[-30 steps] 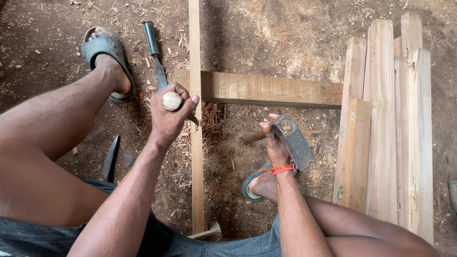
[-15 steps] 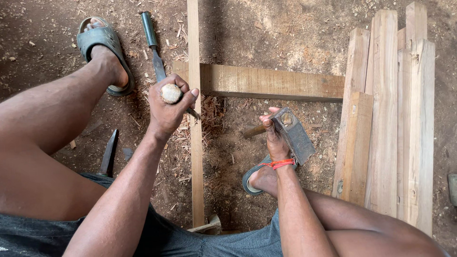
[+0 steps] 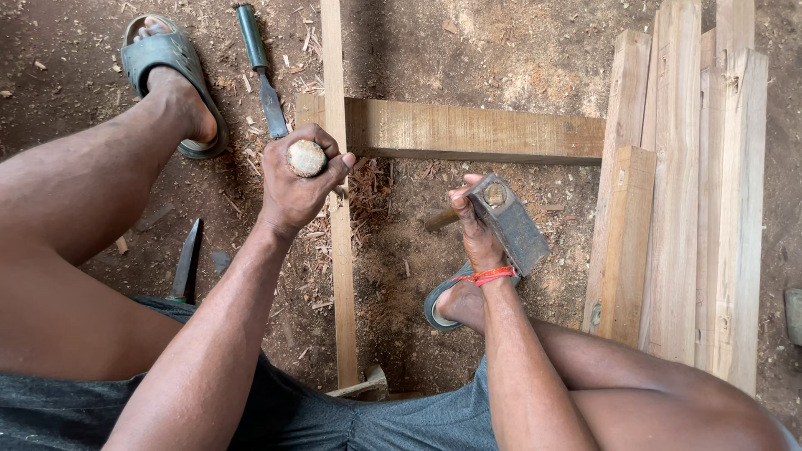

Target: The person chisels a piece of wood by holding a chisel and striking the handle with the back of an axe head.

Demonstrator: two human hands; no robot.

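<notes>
A: What has the left hand (image 3: 296, 179) got?

B: It is closed tight around a chisel (image 3: 307, 158). Only the rounded, worn butt of the handle shows above the fist, and the blade is hidden below. The tool stands nearly upright on the narrow wooden strip (image 3: 340, 250), right where that strip crosses the wider wooden board (image 3: 476, 132). Held like that, I'd judge, the butt faces up to take a blow.

A: And the right hand (image 3: 478, 230)?

B: Its fingers are wrapped around the wooden handle of a hammer (image 3: 508, 224), close under the steel head. The head is lifted off the ground, to the right of the chisel and apart from it. Such a short grip probably suits small, controlled taps.

A: Why sit so low?

B: The wood lies on bare earth between the legs, so the crossing sits straight under the eyes. Wood chips (image 3: 368, 188) are scattered beside the joint.

A: Anything else near?

B: A second chisel with a green handle (image 3: 259, 71) lies by the left sandal (image 3: 171, 71), a dark blade (image 3: 185, 267) lies beside the left leg, and a stack of planks (image 3: 693, 192) rests to the right
</notes>
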